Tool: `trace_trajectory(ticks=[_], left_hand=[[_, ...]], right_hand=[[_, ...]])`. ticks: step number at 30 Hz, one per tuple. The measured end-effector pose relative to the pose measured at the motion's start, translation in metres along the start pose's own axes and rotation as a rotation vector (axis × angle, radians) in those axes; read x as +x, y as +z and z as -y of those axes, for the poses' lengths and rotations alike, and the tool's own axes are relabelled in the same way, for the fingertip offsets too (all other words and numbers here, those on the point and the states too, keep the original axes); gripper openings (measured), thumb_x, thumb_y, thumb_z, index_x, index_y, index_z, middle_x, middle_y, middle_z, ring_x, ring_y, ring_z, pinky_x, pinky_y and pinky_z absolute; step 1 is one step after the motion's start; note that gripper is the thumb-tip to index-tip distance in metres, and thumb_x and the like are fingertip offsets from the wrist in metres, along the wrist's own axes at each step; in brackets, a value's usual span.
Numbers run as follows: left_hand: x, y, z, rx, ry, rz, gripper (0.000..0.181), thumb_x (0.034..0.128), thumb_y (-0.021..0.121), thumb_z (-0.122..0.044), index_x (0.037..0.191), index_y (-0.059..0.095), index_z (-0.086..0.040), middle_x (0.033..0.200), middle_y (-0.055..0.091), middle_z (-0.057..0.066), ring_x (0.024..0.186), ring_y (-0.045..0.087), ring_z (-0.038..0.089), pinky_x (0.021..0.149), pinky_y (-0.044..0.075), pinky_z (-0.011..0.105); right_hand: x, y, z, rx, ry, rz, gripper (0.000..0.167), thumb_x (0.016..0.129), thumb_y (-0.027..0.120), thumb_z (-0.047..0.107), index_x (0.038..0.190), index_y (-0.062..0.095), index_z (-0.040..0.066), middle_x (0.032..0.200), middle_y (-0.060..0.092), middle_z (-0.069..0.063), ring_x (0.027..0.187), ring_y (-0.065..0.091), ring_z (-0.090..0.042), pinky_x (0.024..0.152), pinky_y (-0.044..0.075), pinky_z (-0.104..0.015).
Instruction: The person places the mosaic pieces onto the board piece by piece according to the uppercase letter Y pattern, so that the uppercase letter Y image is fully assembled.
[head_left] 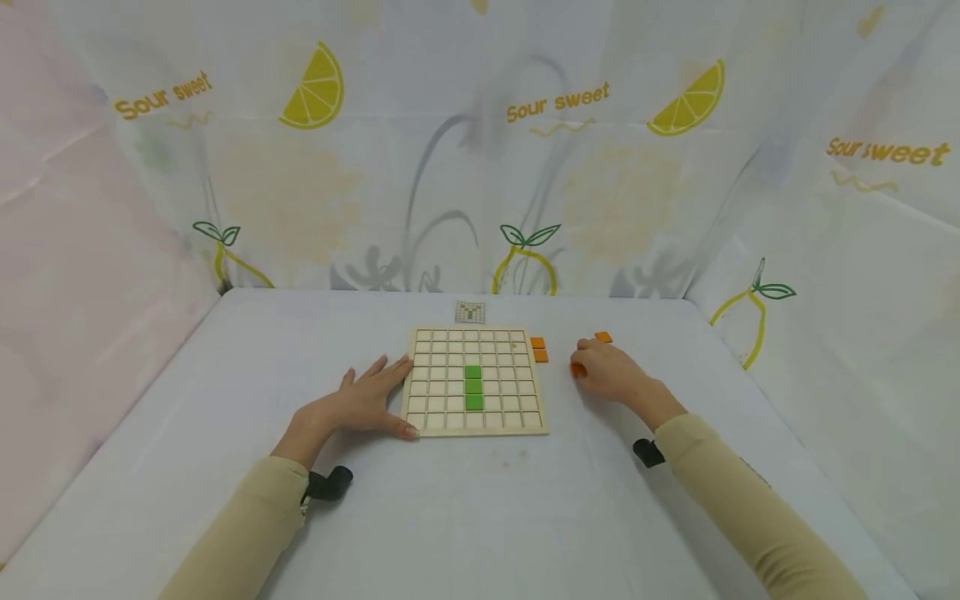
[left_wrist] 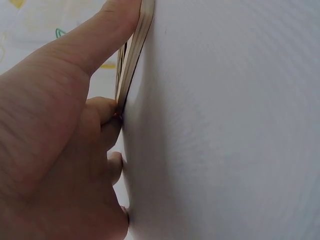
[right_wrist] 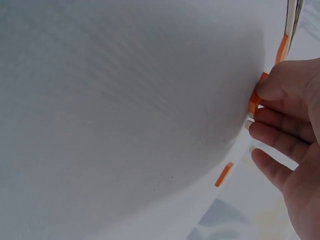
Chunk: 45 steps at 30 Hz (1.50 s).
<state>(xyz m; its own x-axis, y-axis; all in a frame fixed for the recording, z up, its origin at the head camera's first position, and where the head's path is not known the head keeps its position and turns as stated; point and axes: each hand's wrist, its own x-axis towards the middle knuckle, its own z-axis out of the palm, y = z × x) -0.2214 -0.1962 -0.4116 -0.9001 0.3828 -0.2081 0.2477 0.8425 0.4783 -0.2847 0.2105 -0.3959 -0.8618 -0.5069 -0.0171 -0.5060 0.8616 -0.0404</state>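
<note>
A square wooden grid board (head_left: 442,404) lies flat on the white table, with a column of green square tiles (head_left: 473,387) in its middle cells. My left hand (head_left: 363,406) spreads along the board's left edge, thumb at the near corner and fingers on the side. In the left wrist view the thumb touches the board's edge (left_wrist: 134,57). To the right of the board, my right hand (head_left: 609,371) pinches an orange tile (right_wrist: 258,92) between thumb and fingers, low over the table. Two orange tiles (head_left: 539,349) lie against the board's right edge.
Beyond the right hand lies another orange tile (head_left: 603,337). A small printed pattern card (head_left: 470,312) sits behind the board. White cloth printed with lemons (head_left: 480,167) hangs at the back and sides of the table (head_left: 450,517).
</note>
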Motion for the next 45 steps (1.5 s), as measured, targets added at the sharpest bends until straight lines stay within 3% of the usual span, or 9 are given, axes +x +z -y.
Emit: trace_trajectory(ticks=[18, 30, 45], left_hand=[[0.0, 0.0, 0.0, 0.0, 0.003, 0.0, 0.124, 0.0699, 0.082, -0.06, 0.16, 0.014, -0.01, 0.169, 0.012, 0.009, 0.155, 0.0, 0.041, 0.113, -0.005, 0.076], [-0.001, 0.0, 0.001, -0.002, 0.008, -0.006, 0.125, 0.0689, 0.083, -0.06, 0.16, 0.015, -0.009, 0.169, 0.012, 0.01, 0.155, 0.0, 0.042, 0.113, -0.005, 0.077], [-0.001, -0.001, -0.002, -0.002, 0.005, -0.003, 0.124, 0.0692, 0.083, -0.059, 0.16, 0.016, -0.008, 0.169, 0.013, 0.01, 0.155, 0.001, 0.042, 0.113, -0.005, 0.077]], right_hand=[[0.004, -0.001, 0.001, 0.051, 0.064, 0.031, 0.008, 0.087, 0.064, 0.006, 0.092, 0.07, 0.007, 0.089, 0.058, -0.003, 0.077, 0.051, -0.018, 0.071, 0.048, -0.032], [0.01, 0.001, 0.005, 0.04, 0.061, 0.047, 0.008, 0.088, 0.062, 0.007, 0.092, 0.068, 0.009, 0.088, 0.058, -0.002, 0.08, 0.051, -0.018, 0.072, 0.047, -0.03], [0.015, 0.004, 0.01, 0.063, -0.004, -0.016, 0.008, 0.087, 0.065, 0.007, 0.094, 0.069, 0.008, 0.088, 0.06, -0.002, 0.081, 0.052, -0.018, 0.074, 0.047, -0.031]])
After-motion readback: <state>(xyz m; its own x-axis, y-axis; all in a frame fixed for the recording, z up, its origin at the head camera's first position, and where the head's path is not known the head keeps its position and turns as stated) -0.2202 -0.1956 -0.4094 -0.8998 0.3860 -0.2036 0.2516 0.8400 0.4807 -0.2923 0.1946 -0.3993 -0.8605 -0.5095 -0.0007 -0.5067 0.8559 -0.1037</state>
